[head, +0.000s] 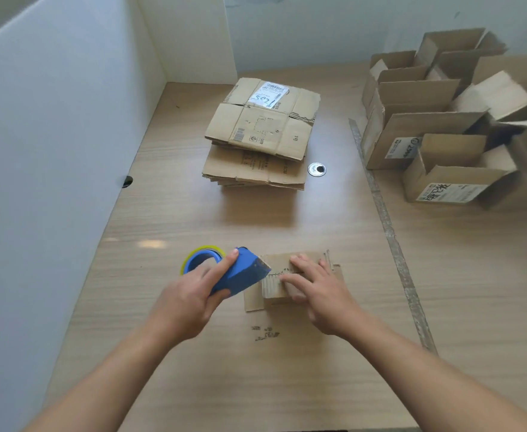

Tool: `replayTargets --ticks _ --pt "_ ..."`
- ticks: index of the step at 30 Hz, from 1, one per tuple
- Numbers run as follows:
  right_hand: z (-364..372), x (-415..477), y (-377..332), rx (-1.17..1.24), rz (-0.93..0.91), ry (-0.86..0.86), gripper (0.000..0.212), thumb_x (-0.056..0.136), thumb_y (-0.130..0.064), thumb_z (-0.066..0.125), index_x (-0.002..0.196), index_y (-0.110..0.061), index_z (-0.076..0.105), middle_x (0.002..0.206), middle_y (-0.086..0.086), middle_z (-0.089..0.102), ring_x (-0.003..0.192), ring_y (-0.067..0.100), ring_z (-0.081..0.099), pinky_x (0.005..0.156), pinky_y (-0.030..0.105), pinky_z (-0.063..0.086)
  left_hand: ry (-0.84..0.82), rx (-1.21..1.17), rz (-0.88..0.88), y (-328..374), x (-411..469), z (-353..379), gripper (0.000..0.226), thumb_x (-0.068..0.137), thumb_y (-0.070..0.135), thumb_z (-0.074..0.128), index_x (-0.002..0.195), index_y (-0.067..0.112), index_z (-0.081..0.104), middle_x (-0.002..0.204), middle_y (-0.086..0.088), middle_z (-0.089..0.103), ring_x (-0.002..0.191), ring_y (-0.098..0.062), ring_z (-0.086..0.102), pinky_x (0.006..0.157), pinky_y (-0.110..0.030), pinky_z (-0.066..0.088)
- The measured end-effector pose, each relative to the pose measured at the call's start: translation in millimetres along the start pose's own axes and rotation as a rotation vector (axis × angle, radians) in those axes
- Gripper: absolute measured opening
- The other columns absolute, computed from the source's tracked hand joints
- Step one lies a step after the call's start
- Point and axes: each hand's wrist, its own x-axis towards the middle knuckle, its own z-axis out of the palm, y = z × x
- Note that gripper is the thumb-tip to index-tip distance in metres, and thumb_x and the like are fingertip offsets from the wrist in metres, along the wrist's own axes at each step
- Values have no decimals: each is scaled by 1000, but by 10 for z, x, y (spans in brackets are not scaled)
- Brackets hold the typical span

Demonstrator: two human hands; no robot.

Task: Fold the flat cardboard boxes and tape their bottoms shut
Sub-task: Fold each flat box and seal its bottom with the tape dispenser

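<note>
A small folded cardboard box [274, 288] lies bottom-up on the wooden table in front of me. My right hand [318, 291] presses flat on its closed flaps, fingers straight. My left hand [190, 300] grips a blue tape dispenser [240, 275] with a yellow-rimmed tape roll [204, 255], its front edge touching the box's left end. A stack of flat cardboard boxes [259, 135] lies further back at the table's middle.
Several folded open boxes [443, 126] crowd the back right of the table. A white partition wall [53, 151] runs along the left. A round metal cable grommet [317, 169] sits beside the flat stack. A worn tape strip [390, 232] crosses the table on the right.
</note>
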Motion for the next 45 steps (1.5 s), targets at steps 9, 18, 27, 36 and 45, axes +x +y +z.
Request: replayTargets --ticks 9,18,27,36,45 --pt "-286 -21 20 770 260 121 43 92 -20 55 129 -42 54 126 -14 60 118 0 54 102 23 43 -99 151 285 227 416 219 82 96 42 57 143 65 -6 87 11 49 65 -18 49 51 -29 41" --pt "-373 -27 113 950 262 80 26 99 -15 58 120 -20 71 130 -9 62 123 1 55 106 25 43 -149 274 458 286 610 159 64 94 38 60 149 44 28 81 7 53 57 -19 49 43 -28 38" --pt "-326 -58 128 951 236 146 16 92 -15 58 102 -21 68 101 -19 64 97 0 60 85 21 44 -47 365 595 305 565 167 40 106 41 22 140 34 42 83 1 56 57 -21 48 53 -26 37" --pt "-263 -94 129 907 186 170 21 91 -22 55 108 -25 67 107 -18 65 104 4 60 91 24 46 82 430 563 331 414 203 53 85 11 48 134 32 47 87 -6 58 63 -26 53 57 -32 46" --pt "-574 236 104 819 230 25 22 98 -25 58 117 -31 69 115 -8 65 110 2 57 99 26 45 43 464 560 401 449 154 60 83 10 47 137 36 46 84 -2 55 60 -22 46 56 -27 35"
